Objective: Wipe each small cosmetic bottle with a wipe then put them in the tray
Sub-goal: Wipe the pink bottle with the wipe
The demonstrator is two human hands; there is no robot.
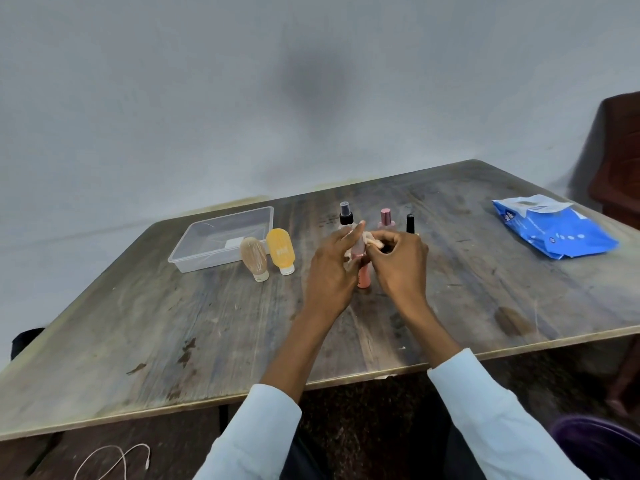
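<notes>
My left hand [334, 263] and my right hand [398, 261] meet over the table's middle, around a pink bottle [364, 277] whose lower end shows between them. A crumpled pale wipe [367, 239] sits at the fingertips of both hands, pinched by my right hand against the bottle's top. A clear plastic tray [194, 249] lies at the left, nothing in it. Beside it stand a beige squeeze bottle [254, 259] and an orange squeeze bottle [281, 250], caps down. Behind my hands stand a black-topped spray bottle [345, 213], a pink-capped bottle [385, 218] and a thin black tube [410, 223].
A blue pack of wipes [554, 228] lies at the table's right rear. The worn wooden table [173, 323] meets a grey wall behind. A dark chair [620, 157] stands at far right, and a white cable [114, 460] lies on the floor at lower left.
</notes>
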